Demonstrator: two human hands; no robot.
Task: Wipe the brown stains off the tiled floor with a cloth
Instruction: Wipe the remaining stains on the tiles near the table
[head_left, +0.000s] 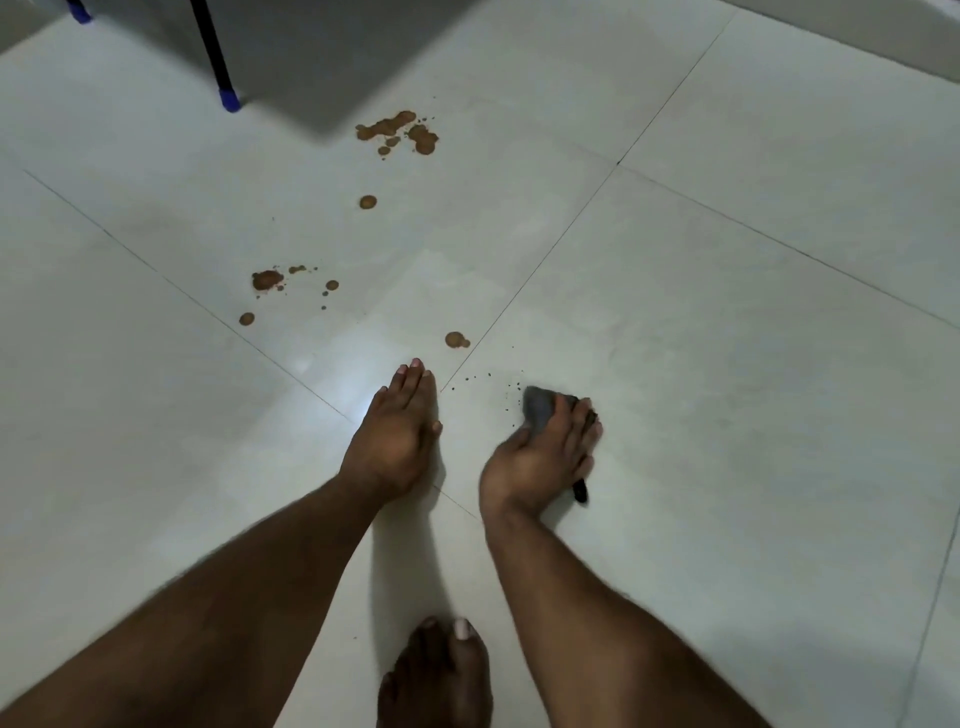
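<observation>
Starting nearest, a bare foot (441, 670) is planted on the tiled floor (727, 364). Just beyond it, the left hand (397, 436) is laid flat on a tile, fingers straight and together, holding nothing. To its right, the right hand (540, 452) is pressed down on a dark grey cloth (540, 405), fingers spread over it and curled round its bunched edge. The cloth looks soft and light, so it is best held bunched under the palm, and pressure is judged to matter more than grip. Dark specks (475, 378) are scattered just beyond the cloth. Farther off to the left, brown stains (267, 280) are left unwiped, and the biggest patch (397, 130) is seen farthest away, near a black furniture leg (213, 52).
</observation>
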